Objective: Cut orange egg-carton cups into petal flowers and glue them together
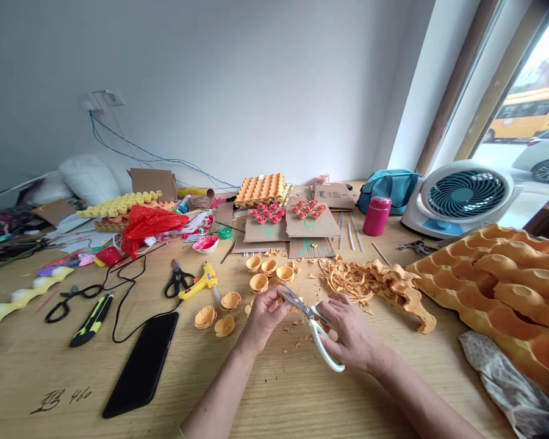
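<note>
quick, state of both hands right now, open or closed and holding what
Left hand: closed in a pinch; what it holds, if anything, cannot be told.
Right hand: closed, holding the white-handled scissors.

Left of middle, you have seven orange egg-carton cup stacks (pixel 258 283) in clear view. You have one pair of white-handled scissors (pixel 308 311) and, to the left, two pairs of black-handled scissors (pixel 177 273), one yellow glue gun (pixel 202 282), one black-and-green utility knife (pixel 92 320) and one flat black phone (pixel 141 364). Farther off, you count two clusters of red cup-shaped flowers (pixel 275 217) and, to the right, one pink cylindrical bottle (pixel 377 217), one blue bag (pixel 388 192) and one round white fan (pixel 462 195).
</note>
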A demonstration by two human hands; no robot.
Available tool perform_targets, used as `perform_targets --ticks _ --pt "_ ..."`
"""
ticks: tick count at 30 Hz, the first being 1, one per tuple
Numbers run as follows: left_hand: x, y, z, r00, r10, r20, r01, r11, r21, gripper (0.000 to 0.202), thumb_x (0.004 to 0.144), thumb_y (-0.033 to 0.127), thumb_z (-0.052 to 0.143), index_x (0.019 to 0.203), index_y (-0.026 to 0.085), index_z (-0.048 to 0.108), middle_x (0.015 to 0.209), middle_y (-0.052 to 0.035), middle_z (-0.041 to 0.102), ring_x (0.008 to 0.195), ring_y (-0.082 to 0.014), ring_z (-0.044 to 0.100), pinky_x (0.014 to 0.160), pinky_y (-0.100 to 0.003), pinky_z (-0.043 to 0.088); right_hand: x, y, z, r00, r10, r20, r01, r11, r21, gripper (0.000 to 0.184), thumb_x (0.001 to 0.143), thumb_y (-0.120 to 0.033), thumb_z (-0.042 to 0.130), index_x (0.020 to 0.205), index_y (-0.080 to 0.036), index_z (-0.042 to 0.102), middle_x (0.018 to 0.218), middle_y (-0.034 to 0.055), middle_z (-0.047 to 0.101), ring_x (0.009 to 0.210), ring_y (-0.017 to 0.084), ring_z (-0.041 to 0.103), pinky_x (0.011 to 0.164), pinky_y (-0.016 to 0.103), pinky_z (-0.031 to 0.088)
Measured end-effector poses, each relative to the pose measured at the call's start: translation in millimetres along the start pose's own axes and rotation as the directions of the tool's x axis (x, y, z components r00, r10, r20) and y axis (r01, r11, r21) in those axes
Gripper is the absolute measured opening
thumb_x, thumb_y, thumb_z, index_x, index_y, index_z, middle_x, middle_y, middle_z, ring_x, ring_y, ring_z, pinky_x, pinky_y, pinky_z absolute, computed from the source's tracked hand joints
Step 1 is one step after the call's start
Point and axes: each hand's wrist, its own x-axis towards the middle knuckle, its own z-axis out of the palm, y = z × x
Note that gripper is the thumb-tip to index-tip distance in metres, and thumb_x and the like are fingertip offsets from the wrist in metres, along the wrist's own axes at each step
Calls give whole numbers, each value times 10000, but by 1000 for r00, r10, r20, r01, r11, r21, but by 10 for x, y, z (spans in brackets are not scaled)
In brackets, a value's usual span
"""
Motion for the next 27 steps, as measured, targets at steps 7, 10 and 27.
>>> perform_targets --ticks 7,10,27 --pt "-2 69 19 1000 8 22 -8 1000 14 163 762 334 751 753 176 713 734 -13 660 832 -195 598 879 -323 456 16 -30 -33 1000 -9 4 9 999 33 222 923 -332 493 743 -233 409 694 -9 563 657 170 483 871 379 390" --pt "1 78 13 999 24 27 -25 999 38 159 765 334 740 744 180 707 716 -7 638 802 -184 580 850 -305 453 10 -19 -25 1000 -18 7 18 999 27 252 941 -359 491 740 -234 406 692 -10 561 659 169 484 864 375 393" --pt "29 36 -43 1000 10 2 -10 991 135 190 763 358 726 797 173 699 803 -35 669 850 -205 603 842 -323 459 29 85 65 994 106 -31 -102 989 110 247 929 -342 542 721 -224 481 643 -21 542 640 155 493 684 294 418"
